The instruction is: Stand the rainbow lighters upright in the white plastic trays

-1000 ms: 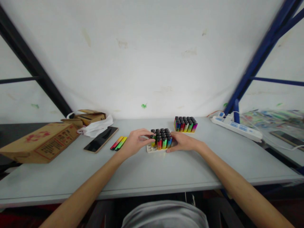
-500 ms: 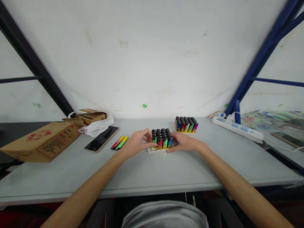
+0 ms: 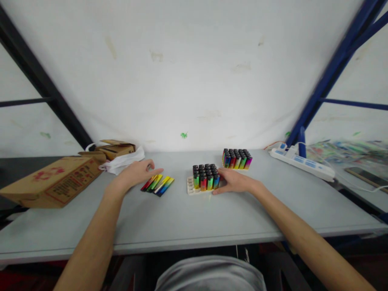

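Observation:
My left hand (image 3: 138,173) hovers at the left over several loose lighters (image 3: 157,184) lying on the table, its thumb and fingers apart and nothing visible in them. The lighters are multicoloured, in red, green, yellow and blue. At the middle, a white tray (image 3: 190,186) with holes bears a block of upright lighters (image 3: 206,178) with black tops; the holes along its left side are bare. My right hand (image 3: 232,181) grips the right side of this filled tray, thumb in front, with the other fingers partly hidden behind it.
Behind to the right stands a second block of upright lighters (image 3: 237,159). A white power strip (image 3: 303,163) lies farther right, near a phone (image 3: 365,178). Cardboard boxes (image 3: 60,178) and a white plastic bag (image 3: 124,162) sit at the left. The wall closes off the back.
My left hand has moved left from the tray to the loose lighters, uncovering the tray's bare left holes and more loose lighters. My right hand stays at the tray.

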Action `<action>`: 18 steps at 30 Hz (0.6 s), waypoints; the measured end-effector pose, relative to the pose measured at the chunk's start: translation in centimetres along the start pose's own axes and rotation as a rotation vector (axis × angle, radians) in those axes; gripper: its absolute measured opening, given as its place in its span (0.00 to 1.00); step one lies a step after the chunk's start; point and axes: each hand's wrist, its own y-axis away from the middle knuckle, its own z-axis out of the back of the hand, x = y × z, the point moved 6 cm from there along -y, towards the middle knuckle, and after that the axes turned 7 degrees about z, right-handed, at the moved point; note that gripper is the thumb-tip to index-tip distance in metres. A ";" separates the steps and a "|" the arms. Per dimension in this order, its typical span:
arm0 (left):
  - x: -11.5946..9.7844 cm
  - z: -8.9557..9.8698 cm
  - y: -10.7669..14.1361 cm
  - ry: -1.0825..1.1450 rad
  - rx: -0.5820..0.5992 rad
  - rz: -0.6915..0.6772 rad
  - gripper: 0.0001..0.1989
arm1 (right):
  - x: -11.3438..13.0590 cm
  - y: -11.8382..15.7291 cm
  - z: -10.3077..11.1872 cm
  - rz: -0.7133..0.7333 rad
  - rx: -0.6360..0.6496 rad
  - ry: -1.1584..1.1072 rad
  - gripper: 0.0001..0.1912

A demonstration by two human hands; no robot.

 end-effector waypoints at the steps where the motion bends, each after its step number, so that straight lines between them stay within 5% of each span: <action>1: -0.2 -0.3 0.2 0.000 0.042 -0.014 0.33 | 0.0 0.0 0.0 0.000 0.000 -0.001 0.31; 8: -2.2 -2.9 1.1 -0.125 0.151 0.043 0.49 | -0.2 0.0 -0.1 -0.011 0.002 -0.004 0.33; 18: -3.7 -3.9 1.1 -0.186 0.107 0.014 0.38 | 0.0 0.0 0.0 -0.005 0.008 -0.006 0.32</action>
